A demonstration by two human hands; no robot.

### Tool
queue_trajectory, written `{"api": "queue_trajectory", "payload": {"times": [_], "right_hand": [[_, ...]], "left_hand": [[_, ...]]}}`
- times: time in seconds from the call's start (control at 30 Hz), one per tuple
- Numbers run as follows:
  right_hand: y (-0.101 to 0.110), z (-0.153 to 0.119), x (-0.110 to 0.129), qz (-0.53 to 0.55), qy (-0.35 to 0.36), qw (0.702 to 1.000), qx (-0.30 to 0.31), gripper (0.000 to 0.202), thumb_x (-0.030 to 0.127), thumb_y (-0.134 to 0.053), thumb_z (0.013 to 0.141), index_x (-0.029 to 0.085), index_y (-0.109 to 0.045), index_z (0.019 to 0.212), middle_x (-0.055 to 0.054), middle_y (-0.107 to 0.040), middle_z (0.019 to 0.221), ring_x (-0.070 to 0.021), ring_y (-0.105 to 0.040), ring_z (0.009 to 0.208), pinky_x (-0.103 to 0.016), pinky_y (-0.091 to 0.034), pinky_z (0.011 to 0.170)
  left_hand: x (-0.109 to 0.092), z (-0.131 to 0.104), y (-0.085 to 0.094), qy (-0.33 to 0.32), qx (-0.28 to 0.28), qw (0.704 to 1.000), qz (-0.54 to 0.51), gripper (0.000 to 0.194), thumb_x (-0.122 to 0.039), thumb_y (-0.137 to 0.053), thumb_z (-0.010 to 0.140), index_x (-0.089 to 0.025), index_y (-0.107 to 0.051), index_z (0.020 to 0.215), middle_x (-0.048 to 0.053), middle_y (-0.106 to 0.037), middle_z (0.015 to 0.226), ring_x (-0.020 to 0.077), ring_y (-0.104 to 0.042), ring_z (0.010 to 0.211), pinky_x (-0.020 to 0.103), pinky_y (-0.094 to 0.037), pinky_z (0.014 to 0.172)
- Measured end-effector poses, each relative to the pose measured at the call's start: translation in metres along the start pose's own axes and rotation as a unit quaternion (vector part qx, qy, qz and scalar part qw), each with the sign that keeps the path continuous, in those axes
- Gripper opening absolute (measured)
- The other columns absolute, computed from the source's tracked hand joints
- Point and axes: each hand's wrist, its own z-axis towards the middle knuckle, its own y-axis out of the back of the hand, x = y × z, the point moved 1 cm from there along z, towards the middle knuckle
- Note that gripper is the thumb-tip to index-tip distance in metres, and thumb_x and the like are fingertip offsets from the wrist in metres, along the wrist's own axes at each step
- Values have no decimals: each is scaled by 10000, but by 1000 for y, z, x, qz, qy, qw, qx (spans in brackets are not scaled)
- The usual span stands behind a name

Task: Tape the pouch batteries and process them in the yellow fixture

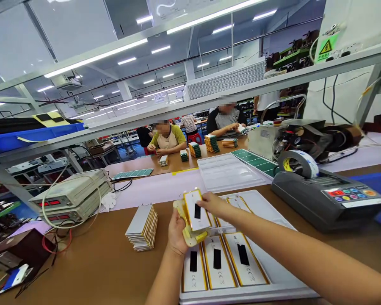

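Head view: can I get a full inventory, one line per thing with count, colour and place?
cell: one, white with yellow edge and black label, held in both hands over the tray
jig: one, pale yellow, under the held cell
tray: one, white, front centre, three cells in its near row, more behind
stack: one, white and tan plates, left of the tray
tape dispenser: one, dark grey, right
meters: two, beige, stacked at left
co-workers: two seated at the far bench, others behind
left hand: grips jig
right hand: pinches the cell's top
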Motion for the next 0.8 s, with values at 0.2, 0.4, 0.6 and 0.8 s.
{"api": "queue_trajectory", "payload": {"times": [0.2, 0.4, 0.6, 0.8], "right_hand": [[4, 6, 0, -347, -43, 937, -13, 406, 536, -386, 784, 208, -592, 908, -113, -641, 904, -272, -584, 834, -359, -430, 649], [91, -4, -63, -484, -127, 866, -20, 281, 316, -408, 830, 134, -601, 923, -165, -614, 979, -268, -554, 944, -354, -411, 735], [107, -15, -103, -516, -122, 848, 1, 228, 172, -456, 783, 100, -586, 955, -182, -604, 984, -281, -541, 961, -370, -386, 781], [105, -6, -117, -444, -134, 886, 12, 167, 214, -505, 758, 108, -607, 837, -160, -615, 926, -263, -549, 907, -354, -389, 768]], "left_hand": [[-4, -5, 12, -14, -33, 999, -30, 577, -593, -371, 757, -149, -552, 1079, 134, -600, 1057, 297, -502, 1053, 466, -367, 887], [-5, 0, 19, -25, -73, 996, -53, 635, -613, -396, 731, -100, -540, 1077, 163, -605, 1010, 288, -552, 959, 464, -401, 854], [-6, 4, 13, -26, -183, 981, -53, 608, -647, -449, 673, -152, -578, 1001, 131, -632, 916, 263, -596, 820, 472, -458, 761], [-6, 2, 12, -21, -192, 980, -48, 603, -647, -456, 668, -126, -593, 940, 132, -631, 882, 260, -595, 809, 444, -474, 739]]}}
